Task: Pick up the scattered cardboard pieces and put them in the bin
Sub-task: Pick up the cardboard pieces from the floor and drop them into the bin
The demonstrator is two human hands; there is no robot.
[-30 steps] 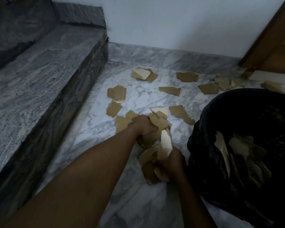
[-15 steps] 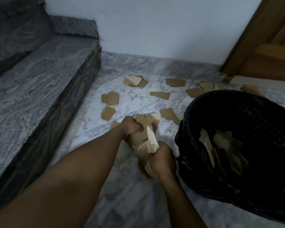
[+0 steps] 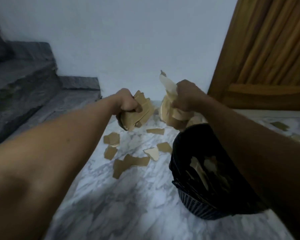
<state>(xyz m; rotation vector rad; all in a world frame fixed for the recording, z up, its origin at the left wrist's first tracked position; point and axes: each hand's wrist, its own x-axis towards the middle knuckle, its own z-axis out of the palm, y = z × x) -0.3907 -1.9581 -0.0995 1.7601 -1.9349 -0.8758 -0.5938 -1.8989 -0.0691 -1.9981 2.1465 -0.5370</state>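
Observation:
My left hand (image 3: 127,103) is closed around a bundle of brown cardboard pieces (image 3: 139,113), held up above the floor. My right hand (image 3: 184,95) grips a second bundle of cardboard pieces (image 3: 170,108) with a pale strip sticking upward, just above the far rim of the black bin (image 3: 194,201). The bin stands on the marble floor at lower right, and my right forearm covers part of it. Torn cardboard (image 3: 197,168) lies inside it. Several loose pieces (image 3: 128,162) remain scattered on the floor left of the bin.
Dark stone steps (image 3: 24,94) rise on the left. A white wall (image 3: 128,40) stands ahead and a wooden door (image 3: 267,58) is at the right. More cardboard scraps (image 3: 280,125) lie near the door. The grey-veined marble floor (image 3: 128,205) stretches toward me.
Both hands have lifted off the floor with their bundles of cardboard. The right hand has moved up over the bin. The view has tilted upward.

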